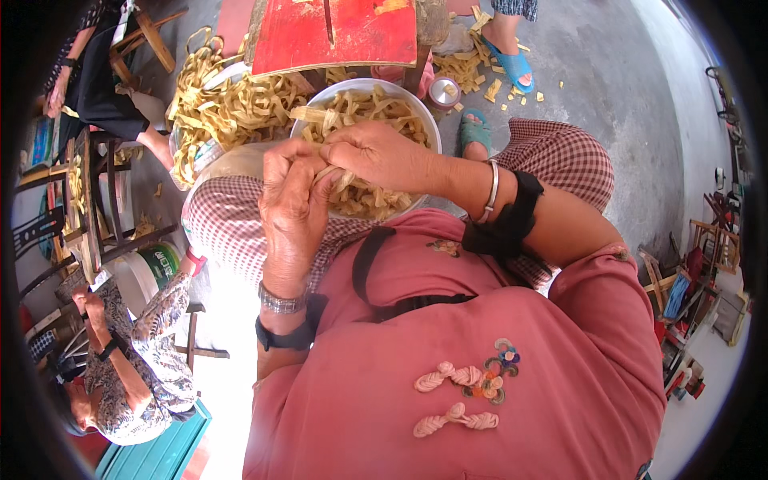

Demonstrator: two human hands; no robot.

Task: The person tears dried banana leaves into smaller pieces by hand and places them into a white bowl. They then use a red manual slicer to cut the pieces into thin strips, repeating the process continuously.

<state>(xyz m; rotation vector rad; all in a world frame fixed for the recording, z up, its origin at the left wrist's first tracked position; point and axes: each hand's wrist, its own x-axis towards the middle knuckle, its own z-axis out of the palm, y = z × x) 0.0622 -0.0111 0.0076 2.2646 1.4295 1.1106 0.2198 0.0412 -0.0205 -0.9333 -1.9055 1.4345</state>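
Note:
Both of my hands meet over a white basin (437,132) filled with straw-coloured folded strips (384,201). My left hand (294,189) pinches a pale flat strip (334,178) between thumb and fingers. Close against it, my right hand (381,150) has its thumb and fingertips closed on the same strip; the exact grip is partly hidden by the fingers. Beyond my knuckles, a folded strip (315,114) lies across the top of the basin. A large heap of long loose strips (240,111) rises to the left of the basin.
A red-topped wooden bench (336,36) stands just beyond the basin, with a round-lidded can (444,93) beside it. Cut scraps (465,69) litter the floor near a blue slipper (510,63). To the left are a seated person (126,360), a white bucket (141,270) and a wooden chair (90,198).

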